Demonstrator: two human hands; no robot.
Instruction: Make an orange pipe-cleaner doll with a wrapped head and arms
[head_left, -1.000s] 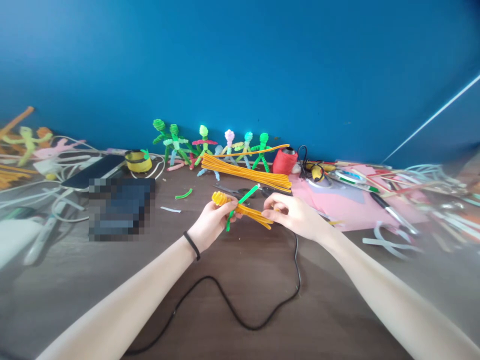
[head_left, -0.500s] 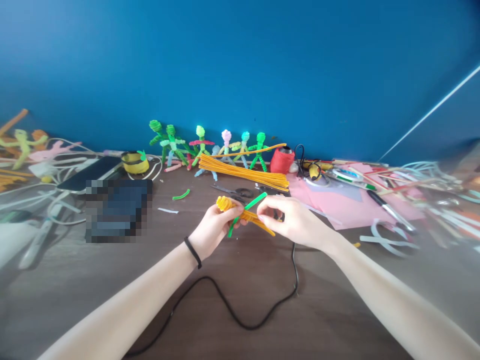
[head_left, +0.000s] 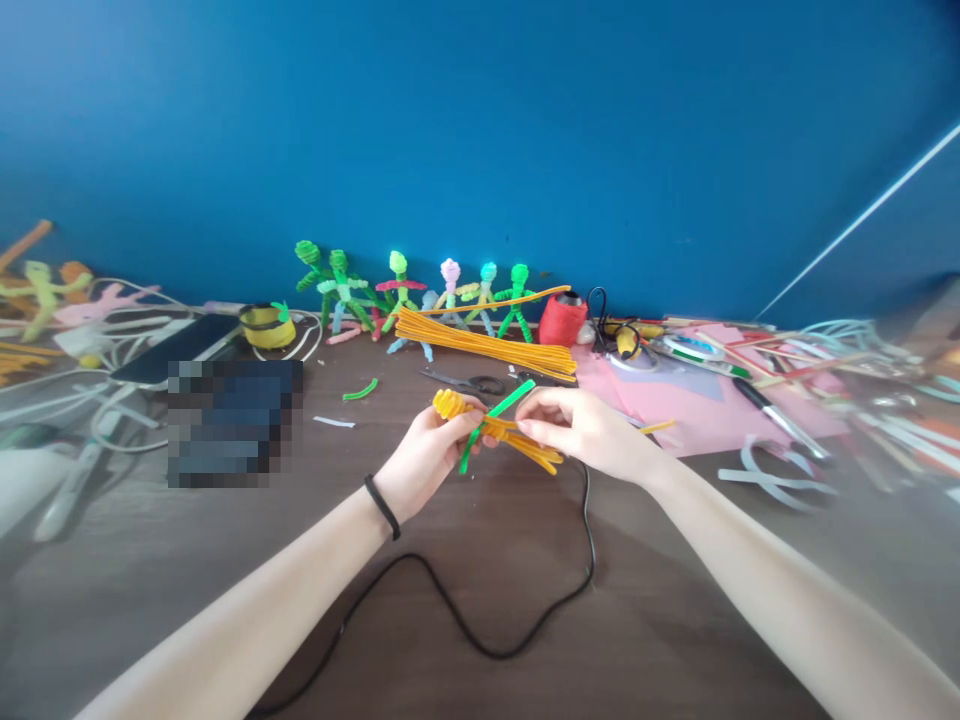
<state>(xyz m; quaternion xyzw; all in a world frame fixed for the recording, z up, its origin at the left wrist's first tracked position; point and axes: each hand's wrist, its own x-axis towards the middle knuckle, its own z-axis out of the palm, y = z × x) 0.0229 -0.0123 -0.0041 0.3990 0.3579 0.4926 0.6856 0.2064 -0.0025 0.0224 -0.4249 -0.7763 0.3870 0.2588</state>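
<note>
My left hand [head_left: 431, 450] is closed around a yellow-orange pipe-cleaner figure [head_left: 450, 403], whose coiled head pokes out above the thumb. A short green pipe cleaner [head_left: 512, 399] crosses the figure at a slant, pinned by the same hand. Loose orange strands [head_left: 536, 453] fan out to the right beneath my fingers. With thumb and fingers pinched, my right hand [head_left: 562, 418] grips an orange pipe cleaner [head_left: 658, 427], its tip showing past the far side of the hand. Just behind both hands lie scissors [head_left: 480, 385].
A bundle of orange pipe cleaners [head_left: 487, 343] lies at the back before several small pipe-cleaner figures [head_left: 397, 290]. Right: red spool [head_left: 562, 318], pink paper [head_left: 637, 400], black marker [head_left: 772, 412]. Left: blurred-out dark device [head_left: 236, 425], green scrap [head_left: 360, 390]. A black cable [head_left: 480, 650] curves in front.
My right hand has drawn one orange strand aside to the right, so its tip now shows past the hand. The other strands have spread apart. My left hand keeps its grip.
</note>
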